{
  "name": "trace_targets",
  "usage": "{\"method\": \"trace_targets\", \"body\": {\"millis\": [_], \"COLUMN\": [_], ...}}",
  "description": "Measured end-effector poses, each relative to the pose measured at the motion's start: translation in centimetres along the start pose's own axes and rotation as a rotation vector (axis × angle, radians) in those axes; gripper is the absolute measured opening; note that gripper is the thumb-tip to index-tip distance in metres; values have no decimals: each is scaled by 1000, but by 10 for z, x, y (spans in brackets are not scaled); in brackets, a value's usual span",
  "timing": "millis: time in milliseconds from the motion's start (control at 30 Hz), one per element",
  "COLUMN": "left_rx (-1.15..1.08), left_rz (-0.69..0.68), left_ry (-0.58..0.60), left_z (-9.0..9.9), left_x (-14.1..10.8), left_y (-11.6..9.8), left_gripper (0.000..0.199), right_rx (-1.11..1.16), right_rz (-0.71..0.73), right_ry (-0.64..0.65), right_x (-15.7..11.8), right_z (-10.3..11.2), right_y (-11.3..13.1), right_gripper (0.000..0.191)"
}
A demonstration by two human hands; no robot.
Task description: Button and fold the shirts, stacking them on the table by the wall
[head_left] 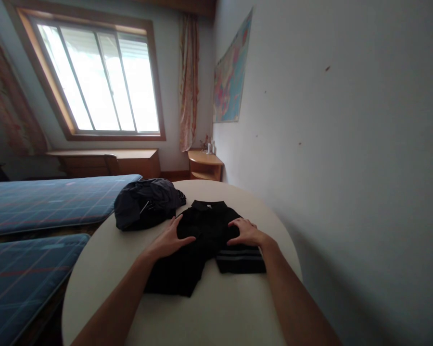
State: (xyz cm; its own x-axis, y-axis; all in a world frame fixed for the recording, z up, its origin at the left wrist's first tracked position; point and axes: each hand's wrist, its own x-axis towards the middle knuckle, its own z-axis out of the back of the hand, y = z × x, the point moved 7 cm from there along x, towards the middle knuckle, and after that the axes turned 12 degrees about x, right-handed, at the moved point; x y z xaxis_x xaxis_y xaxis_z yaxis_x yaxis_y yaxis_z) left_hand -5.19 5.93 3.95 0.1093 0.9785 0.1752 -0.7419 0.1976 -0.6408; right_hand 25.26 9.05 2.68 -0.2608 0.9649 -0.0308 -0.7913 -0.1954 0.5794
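Note:
A black collared shirt (pixel 211 235) lies on a round, pale table (pixel 231 307), its collar toward the far side. Two parts of it spread toward me, and the right one has grey stripes across it. My left hand (pixel 175 238) rests on the shirt's left side, thumb and fingers apart. On the right side, my right hand (pixel 247 233) touches the cloth with its thumb spread away from the fingers. Neither hand visibly grips the fabric, though some fingertips are hard to make out against the black.
A dark heap of cloth (pixel 146 204) sits at the table's far left. Blue plaid mattresses (pixel 57 202) stand to the left, and a white wall (pixel 346 168) runs along the right. Beyond the table are a corner shelf (pixel 205 158), a desk (pixel 130 156) and a window (pixel 101 81).

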Motion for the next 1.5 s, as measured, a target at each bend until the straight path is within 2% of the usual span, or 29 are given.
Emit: {"method": "trace_targets", "body": {"millis": [33, 100, 167, 267, 367, 500, 567, 633, 667, 700, 767, 833, 900, 1000, 1133, 1233, 1333, 1433, 1500], "left_rx": [28, 70, 148, 298, 336, 332, 338, 350, 353, 344, 313, 317, 331, 329, 256, 70, -161, -277, -283], "left_rz": [-34, -88, -111, -109, -39, 184, 147, -33, -155, -276, -513, -626, -645, -589, -389, -135, 161, 306, 327], "left_ry": [40, 117, 161, 120, -57, -380, -522, -607, -603, -540, -269, -45, 45, -2, -205, -382, -530, -624, -601], "left_z": [-2, -6, -7, -2, 15, 51, 62, 62, 55, 44, 9, -22, -38, -38, -5, 29, 53, 60, 55], "left_x": [-3, -8, -10, -5, 5, 10, 6, -2, -7, -11, -21, -31, -36, -32, -16, -3, 4, 7, 9], "left_y": [-5, -14, -20, -21, -9, 20, 14, -10, -27, -43, -73, -90, -95, -93, -72, -34, 17, 48, 52], "left_gripper": [100, 89, 65, 28, 25, 35, 41, 46, 47, 47, 44, 41, 35, 28, 27, 30, 36, 41, 43], "right_rx": [-7, -6, -11, -38, -36, 4, 50, 100, 119, 132, 145, 145, 136, 93, 52, 42, 54, 110, 146], "right_rz": [-5, 8, 40, 78, 64, -27, -24, -6, 3, 16, 62, 113, 130, 99, 34, -31, -114, -151, -129], "right_ry": [6, -12, -44, -127, -321, -677, -739, -737, -721, -692, -594, -483, -411, -389, -399, -486, -687, -812, -788], "right_x": [0, 1, 3, 7, 8, 1, 1, 4, 5, 7, 12, 16, 18, 18, 18, 13, 2, -6, -4], "right_z": [-1, -1, 0, 6, 23, 55, 60, 58, 55, 51, 41, 30, 23, 20, 21, 30, 49, 61, 60], "right_y": [0, 1, 1, -1, -11, -34, -41, -44, -44, -43, -39, -34, -34, -40, -46, -49, -52, -55, -53], "right_gripper": [66, 48, 28, 13, 10, 16, 21, 26, 27, 27, 28, 33, 39, 35, 16, 10, 17, 22, 24]}}
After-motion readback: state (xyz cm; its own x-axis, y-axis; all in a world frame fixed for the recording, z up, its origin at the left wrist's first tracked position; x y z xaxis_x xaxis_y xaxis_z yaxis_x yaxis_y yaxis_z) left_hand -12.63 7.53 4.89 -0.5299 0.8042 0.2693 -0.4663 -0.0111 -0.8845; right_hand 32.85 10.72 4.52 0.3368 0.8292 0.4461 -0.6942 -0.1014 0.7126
